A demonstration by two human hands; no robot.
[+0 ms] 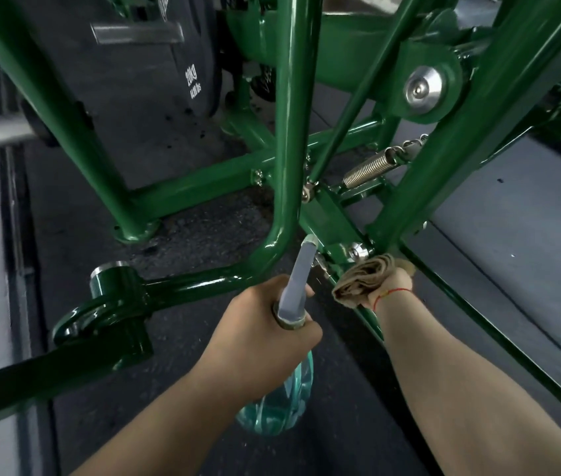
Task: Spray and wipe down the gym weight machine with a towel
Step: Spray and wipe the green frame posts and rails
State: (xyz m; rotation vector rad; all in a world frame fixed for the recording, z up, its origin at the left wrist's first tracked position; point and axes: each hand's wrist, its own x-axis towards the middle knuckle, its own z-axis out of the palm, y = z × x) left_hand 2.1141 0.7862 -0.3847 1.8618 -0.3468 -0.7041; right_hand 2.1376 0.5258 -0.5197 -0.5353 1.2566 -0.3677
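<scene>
Left hand [265, 324] is curled round the neck of a spray bottle [279, 403], its grey nozzle [307, 245] aimed at the green machine frame [289, 132]. A crumpled towel [358, 280] is gripped by the right hand [392, 282] and seems pressed against the frame low down.

The person's left forearm [169, 407] and right forearm [443, 389] are both bare along all of their visible length, with skin showing from the picture's lower edge up to the wrists. The left hand [261, 324] and right hand [392, 281] are bare as well. A thin red thread bracelet [393, 293] circles the right wrist just below the hand, a single fine strand lying snug on the skin, with a short yellowish stretch along it.
</scene>
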